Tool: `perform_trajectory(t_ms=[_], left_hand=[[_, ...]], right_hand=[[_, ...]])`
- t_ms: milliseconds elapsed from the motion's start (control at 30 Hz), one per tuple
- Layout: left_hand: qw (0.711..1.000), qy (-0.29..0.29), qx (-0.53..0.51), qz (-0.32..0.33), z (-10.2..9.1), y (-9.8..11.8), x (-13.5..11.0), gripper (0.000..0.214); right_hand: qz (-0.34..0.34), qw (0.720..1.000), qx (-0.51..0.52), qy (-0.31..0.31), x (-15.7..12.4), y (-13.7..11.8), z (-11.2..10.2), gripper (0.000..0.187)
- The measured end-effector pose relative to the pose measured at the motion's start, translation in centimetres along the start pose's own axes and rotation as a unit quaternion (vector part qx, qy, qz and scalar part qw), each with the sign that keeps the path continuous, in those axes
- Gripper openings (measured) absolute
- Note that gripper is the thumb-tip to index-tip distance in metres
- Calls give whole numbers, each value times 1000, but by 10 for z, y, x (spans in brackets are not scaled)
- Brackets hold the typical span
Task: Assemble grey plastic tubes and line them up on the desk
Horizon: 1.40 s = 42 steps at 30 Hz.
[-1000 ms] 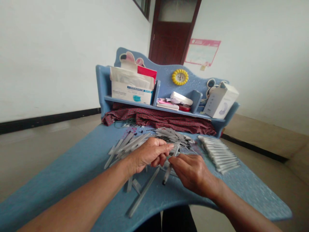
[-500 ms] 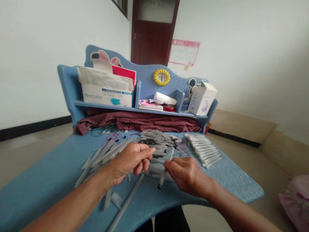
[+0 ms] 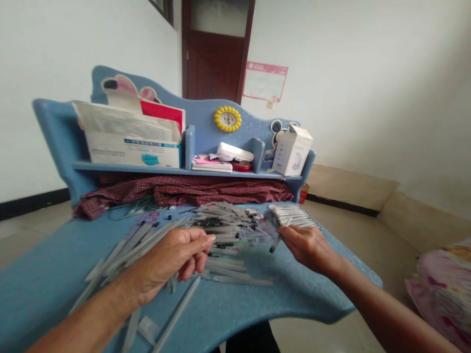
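My right hand (image 3: 308,243) pinches a slim grey pen (image 3: 276,239) with a dark tip, holding it just left of a neat row of finished pens (image 3: 294,216) at the desk's right side. My left hand (image 3: 172,258) hovers over the blue desk (image 3: 257,304) with its fingers curled loosely; nothing shows in them. Between the hands lies a loose heap of grey pen parts (image 3: 224,228). More long grey tubes (image 3: 136,242) fan out to the left of my left hand.
A red checked cloth (image 3: 191,189) lies under the desk's shelf. The shelf holds a mask box (image 3: 128,142), papers (image 3: 211,163), a white box (image 3: 292,152) and a yellow clock (image 3: 227,118). A pink bundle (image 3: 441,279) sits at the right.
My right hand has carried the pen away from my left hand, rightward to the pen row. My left hand let go and stays near the heap. The view swung right.
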State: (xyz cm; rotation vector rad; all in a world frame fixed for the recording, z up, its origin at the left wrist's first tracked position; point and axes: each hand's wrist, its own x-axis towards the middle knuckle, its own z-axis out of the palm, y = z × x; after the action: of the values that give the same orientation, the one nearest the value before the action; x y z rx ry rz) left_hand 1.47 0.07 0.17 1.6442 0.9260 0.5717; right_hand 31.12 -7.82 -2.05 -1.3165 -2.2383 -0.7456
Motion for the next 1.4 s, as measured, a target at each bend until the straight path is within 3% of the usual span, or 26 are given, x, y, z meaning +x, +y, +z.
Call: perform_trajectory(t_ms=[100, 233, 433, 567, 700, 833, 1033, 1200, 1300, 1400], left_hand=[[1000, 6, 6, -4, 0, 1, 0, 41], [1000, 2, 31, -3, 1, 1, 0, 39], [993, 0, 120, 1, 4, -1, 0, 34], [982, -2, 189, 0, 2, 1, -4, 29], [972, -11, 236, -4, -3, 2, -9, 21], [961, -10, 273, 34, -7, 0, -11, 10], [923, -29, 368, 108, -7, -5, -9, 11], [901, -45, 418, 112, -5, -7, -9, 12], [907, -38, 405, 113, -4, -8, -9, 11], [905, -35, 410, 113, -3, -9, -9, 12]], right_hand=[[10, 998, -49, -23, -4, 17, -5, 21], [15, 1000, -17, -9, -9, 16, -9, 20], [-9, 996, 88, 13, -5, -19, -4, 20], [10, 982, 186, 27, 2, -49, -6, 18], [18, 950, 311, 14, 10, -77, -19, 14], [66, 898, 434, -29, 19, -99, -25, 13], [141, 835, 528, -63, 26, -111, -11, 12], [222, 792, 560, -96, 21, -109, 2, 17], [240, 784, 562, -105, 17, -109, 7, 20], [246, 795, 546, -96, 17, -111, 10, 21]])
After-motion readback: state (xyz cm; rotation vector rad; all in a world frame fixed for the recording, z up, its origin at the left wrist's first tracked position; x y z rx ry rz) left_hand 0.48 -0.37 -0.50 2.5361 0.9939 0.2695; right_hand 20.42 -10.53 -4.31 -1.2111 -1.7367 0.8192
